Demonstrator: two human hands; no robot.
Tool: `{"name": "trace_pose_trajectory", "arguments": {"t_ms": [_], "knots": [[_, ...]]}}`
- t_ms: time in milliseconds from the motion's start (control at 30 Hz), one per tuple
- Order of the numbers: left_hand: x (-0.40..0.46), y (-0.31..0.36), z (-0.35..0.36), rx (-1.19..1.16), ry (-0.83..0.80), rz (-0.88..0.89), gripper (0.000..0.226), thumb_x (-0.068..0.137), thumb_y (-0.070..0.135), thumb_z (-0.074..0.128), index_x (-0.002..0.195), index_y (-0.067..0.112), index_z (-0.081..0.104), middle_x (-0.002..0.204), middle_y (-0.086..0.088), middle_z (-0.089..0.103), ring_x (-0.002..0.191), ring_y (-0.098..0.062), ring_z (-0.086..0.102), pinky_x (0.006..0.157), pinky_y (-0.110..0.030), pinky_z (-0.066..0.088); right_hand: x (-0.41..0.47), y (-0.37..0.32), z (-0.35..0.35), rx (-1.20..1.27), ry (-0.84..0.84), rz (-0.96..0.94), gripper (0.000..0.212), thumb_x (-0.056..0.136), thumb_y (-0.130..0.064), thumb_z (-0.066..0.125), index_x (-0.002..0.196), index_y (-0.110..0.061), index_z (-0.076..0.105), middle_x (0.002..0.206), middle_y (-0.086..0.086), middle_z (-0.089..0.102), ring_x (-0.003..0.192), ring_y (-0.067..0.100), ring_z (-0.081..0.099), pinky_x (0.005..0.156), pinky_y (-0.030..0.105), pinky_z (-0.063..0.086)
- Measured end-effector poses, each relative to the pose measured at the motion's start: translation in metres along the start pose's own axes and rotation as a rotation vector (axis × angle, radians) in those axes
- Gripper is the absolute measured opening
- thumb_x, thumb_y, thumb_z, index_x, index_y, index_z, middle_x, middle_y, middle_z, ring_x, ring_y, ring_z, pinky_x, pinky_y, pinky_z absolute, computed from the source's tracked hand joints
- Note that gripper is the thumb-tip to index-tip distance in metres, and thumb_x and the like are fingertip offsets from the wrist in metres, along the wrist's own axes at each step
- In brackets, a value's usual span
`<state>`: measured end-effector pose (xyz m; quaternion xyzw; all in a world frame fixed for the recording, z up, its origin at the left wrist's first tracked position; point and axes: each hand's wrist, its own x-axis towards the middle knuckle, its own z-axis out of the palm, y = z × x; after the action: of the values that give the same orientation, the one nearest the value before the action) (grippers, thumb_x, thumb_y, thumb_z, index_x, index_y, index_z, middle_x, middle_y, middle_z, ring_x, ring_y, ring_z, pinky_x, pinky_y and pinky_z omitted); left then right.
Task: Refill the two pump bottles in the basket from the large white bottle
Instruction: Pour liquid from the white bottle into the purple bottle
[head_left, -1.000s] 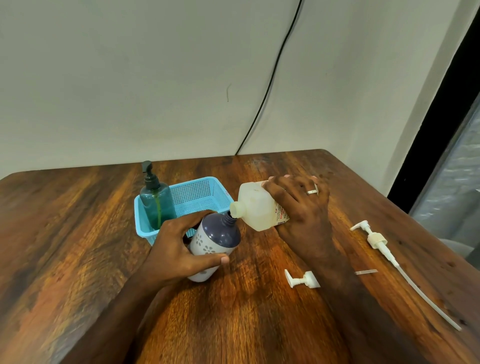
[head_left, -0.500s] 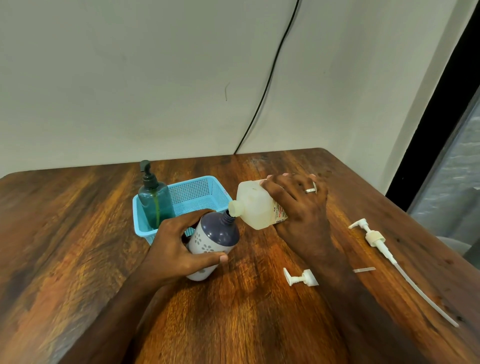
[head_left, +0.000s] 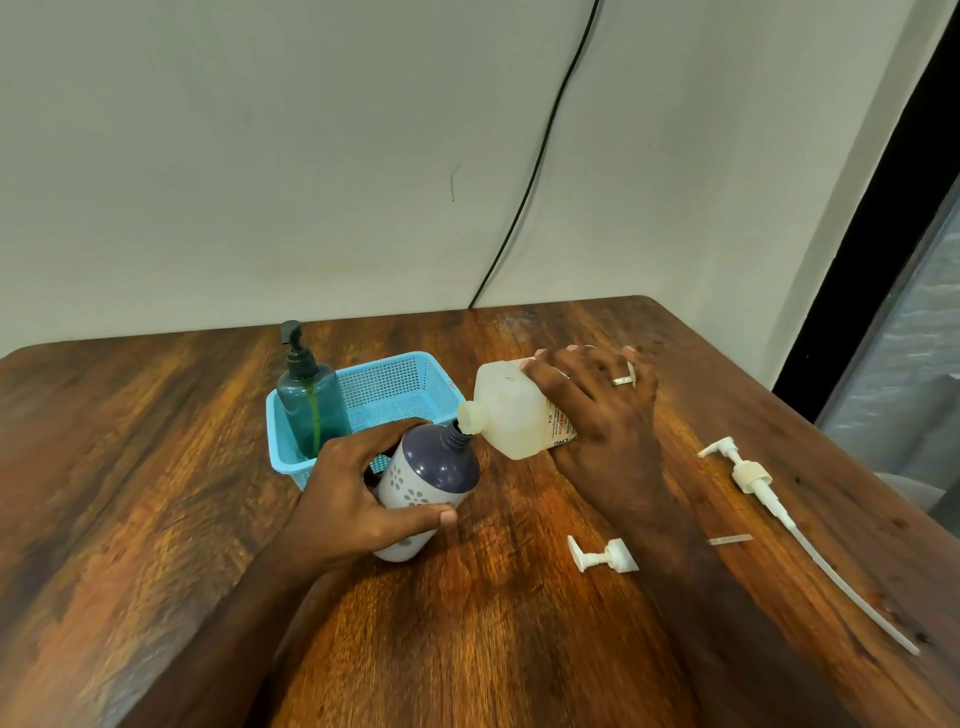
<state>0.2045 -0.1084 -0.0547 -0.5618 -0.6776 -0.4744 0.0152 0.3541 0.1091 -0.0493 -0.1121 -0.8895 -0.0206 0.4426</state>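
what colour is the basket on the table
Light blue plastic mesh basket, shown clearly in the head view.

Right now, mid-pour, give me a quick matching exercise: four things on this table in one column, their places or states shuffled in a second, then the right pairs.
Things:
1. teal pump bottle
2. purple and white bottle
3. large white bottle
4. long-tube pump

Places or states:
A. lying on the table to the right of the right forearm
B. tipped over, gripped by the right hand
C. standing in the blue basket, pump on
D. tilted, pump off, held by the left hand

Pairs: 1-C, 2-D, 3-B, 4-A
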Motion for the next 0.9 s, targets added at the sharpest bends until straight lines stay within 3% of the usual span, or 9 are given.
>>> {"name": "trace_pose_trajectory", "arguments": {"t_ms": [433,900], "knots": [[-0.0001,-0.0001,0.0005,-0.011,-0.002,0.018,0.069,0.061,0.051,0.086,0.118,0.016,0.070,0.112,0.020,0.071,0.106,0.000,0.066,0.078,-0.007,0.049,-0.0004,0.0002,0.0003,0.005,-0.011,0.015,0.083,0.067,-0.029,0.090,0.135,-0.031,0.043,0.138,0.005,0.058,0.130,0.032,0.048,0.109,0.068,0.028],[0.0000,0.0002,-0.0004,-0.009,-0.007,0.007,0.068,0.062,0.053,0.085,0.119,0.022,0.068,0.116,0.023,0.069,0.107,0.000,0.066,0.080,-0.009,0.051,-0.0010,-0.0001,0.0005,0.008,-0.002,0.013,0.083,0.067,-0.028,0.091,0.135,-0.031,0.044,0.137,0.006,0.059,0.129,0.033,0.049,0.111,0.067,0.026]]}}
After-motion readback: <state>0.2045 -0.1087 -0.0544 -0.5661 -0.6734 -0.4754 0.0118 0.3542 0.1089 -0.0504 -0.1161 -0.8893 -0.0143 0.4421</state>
